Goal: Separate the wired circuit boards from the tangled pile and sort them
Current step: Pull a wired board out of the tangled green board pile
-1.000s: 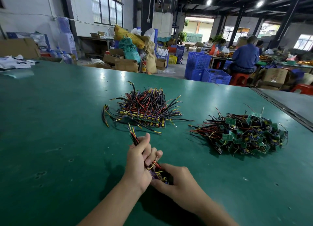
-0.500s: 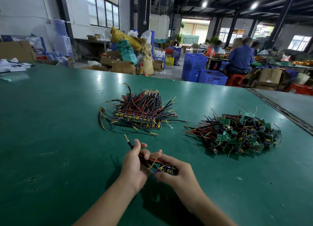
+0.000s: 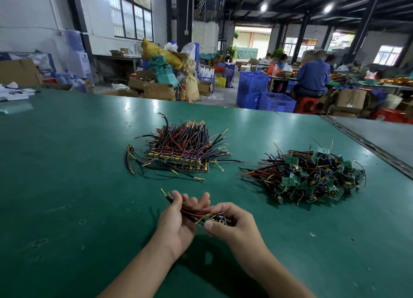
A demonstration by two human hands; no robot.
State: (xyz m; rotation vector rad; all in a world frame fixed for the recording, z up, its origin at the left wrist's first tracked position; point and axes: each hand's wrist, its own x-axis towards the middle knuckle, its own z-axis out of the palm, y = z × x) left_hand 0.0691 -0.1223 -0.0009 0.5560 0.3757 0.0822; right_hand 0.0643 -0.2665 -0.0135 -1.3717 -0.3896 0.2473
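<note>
Wired circuit boards, neat stack mid-table | left hand fingers curled round one board's red-black leads | right hand pinching that board over green table | tangled pile well apart, right.

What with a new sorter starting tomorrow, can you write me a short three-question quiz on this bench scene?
1. True or false: the left hand holds the wires while the right hand pinches the small board.
2. What lies farthest right on the table? A) bare wires only; B) jumbled green boards with wires; C) cardboard boxes.
3. Fill in: the table top is ____ in colour.
Key: 1 true; 2 B, the jumbled pile; 3 green.
</note>
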